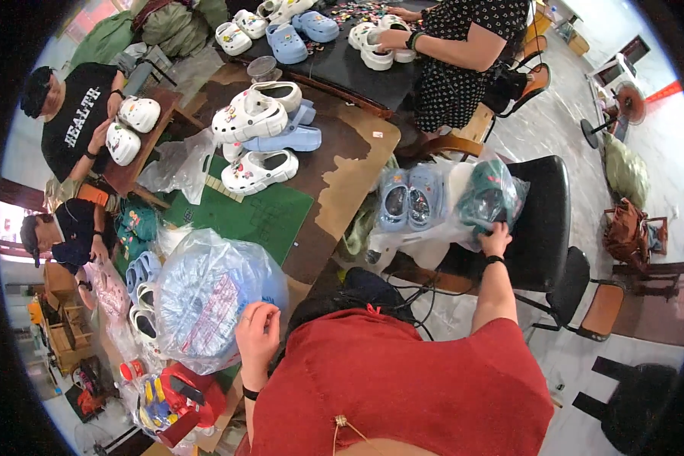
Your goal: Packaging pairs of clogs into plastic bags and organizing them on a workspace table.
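My right hand reaches to a chair at the right and grips the near edge of a pair of dark green clogs in a clear plastic bag. Beside them on the same chair lie blue clogs, also in clear plastic. My left hand is raised with its fingers loosely curled and nothing visible in them. Right by it stands a big round bundle of clear plastic bags with pink print, on the table's near left part.
White clogs and blue clogs are piled on the brown table with a green mat. A red bag stands lower left. Co-workers handle white clogs across the tables. A black chair stands at right.
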Available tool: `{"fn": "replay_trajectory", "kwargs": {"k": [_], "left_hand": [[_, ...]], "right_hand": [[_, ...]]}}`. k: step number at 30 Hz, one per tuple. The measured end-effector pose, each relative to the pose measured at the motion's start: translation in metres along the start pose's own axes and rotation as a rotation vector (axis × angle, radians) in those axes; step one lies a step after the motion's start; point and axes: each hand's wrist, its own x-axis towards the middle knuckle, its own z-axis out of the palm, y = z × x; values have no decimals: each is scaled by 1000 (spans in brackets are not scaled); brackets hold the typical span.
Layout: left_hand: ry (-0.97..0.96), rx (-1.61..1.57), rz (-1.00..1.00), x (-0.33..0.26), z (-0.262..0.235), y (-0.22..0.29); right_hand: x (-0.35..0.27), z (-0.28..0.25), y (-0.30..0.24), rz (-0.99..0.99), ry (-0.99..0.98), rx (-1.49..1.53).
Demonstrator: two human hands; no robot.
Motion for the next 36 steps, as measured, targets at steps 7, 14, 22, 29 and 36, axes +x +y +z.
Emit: {"fn": "replay_trajectory", "kwargs": {"k": [7,14,22,29,36], "left_hand": [[-42,-25,-132,-4,-1,-2],[-28,45,-79,-1,1,-10],[32,61,-96,-10,-2,-9],[128,97,-113,-16,-13,-3],[407,167,-188,-36,-24,-8]], "right_hand": [[-21,-3,-18,249,-197,75],[-14,-14,-43,334,58,-41],[12,-20,-137,-78,207,124],[-35,-60,-300,-935,-50,613],[-111,-64,-448,-1547,-303,664]]}}
